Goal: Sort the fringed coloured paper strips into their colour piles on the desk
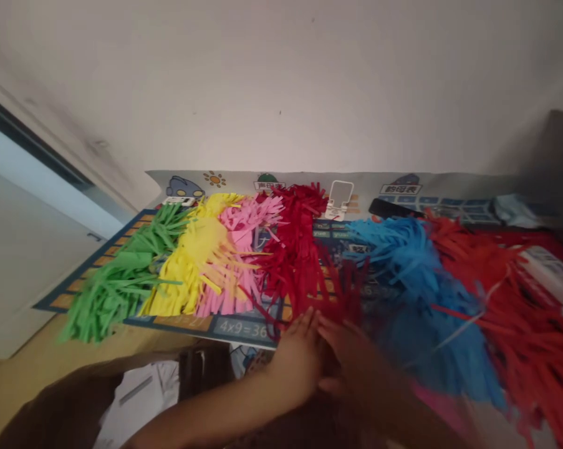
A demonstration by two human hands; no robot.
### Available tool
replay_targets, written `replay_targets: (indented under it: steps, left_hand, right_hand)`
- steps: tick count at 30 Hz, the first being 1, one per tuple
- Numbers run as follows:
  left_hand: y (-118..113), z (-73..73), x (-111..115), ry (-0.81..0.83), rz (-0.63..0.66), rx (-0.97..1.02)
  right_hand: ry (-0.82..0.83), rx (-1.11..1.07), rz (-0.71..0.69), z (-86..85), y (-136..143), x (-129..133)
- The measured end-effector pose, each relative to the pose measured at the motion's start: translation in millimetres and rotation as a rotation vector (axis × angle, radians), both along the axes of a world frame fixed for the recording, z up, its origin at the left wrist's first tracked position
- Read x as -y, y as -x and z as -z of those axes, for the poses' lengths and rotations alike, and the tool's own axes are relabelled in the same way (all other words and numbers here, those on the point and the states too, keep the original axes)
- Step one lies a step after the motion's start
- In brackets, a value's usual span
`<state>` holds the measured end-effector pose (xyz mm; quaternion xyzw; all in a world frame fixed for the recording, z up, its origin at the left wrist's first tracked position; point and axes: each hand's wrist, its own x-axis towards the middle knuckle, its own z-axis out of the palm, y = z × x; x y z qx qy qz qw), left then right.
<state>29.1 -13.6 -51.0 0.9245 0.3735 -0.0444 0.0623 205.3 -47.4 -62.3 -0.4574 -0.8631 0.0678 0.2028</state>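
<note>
My left hand and my right hand meet at the table's near edge. Their fingers are closed together on the near end of a dark red paper tassel; some of the grip is hidden and blurred. Loose strips from it fan out beside my fingers. Farther back lie more dark red tassels. Left of them are pink tassels, yellow tassels and green tassels. To the right of my hands spread blue tassels and brighter red tassels.
A printed learning mat covers the table and curls against the wall. A white folding stand and a dark oblong object stand at the back. Below on the left, white papers lie in a brown container.
</note>
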Motion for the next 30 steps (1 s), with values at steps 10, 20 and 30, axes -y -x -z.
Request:
replay_targets:
  steps: [10,20,30]
  left_hand:
    - [4,-6.6,-13,0.063,-0.066,0.157]
    - [58,-27.1,-47,0.059,-0.118,0.336]
    - [54,-20.7,-58,0.103,-0.072,0.504]
  right_hand:
    - [-0.003,-0.025,0.211,-20.8,-16,2]
    - [0.169,-0.126,0.315,-10.0,-19,-26]
    - [-0.095,0.179,0.634,-34.5,-58,-19]
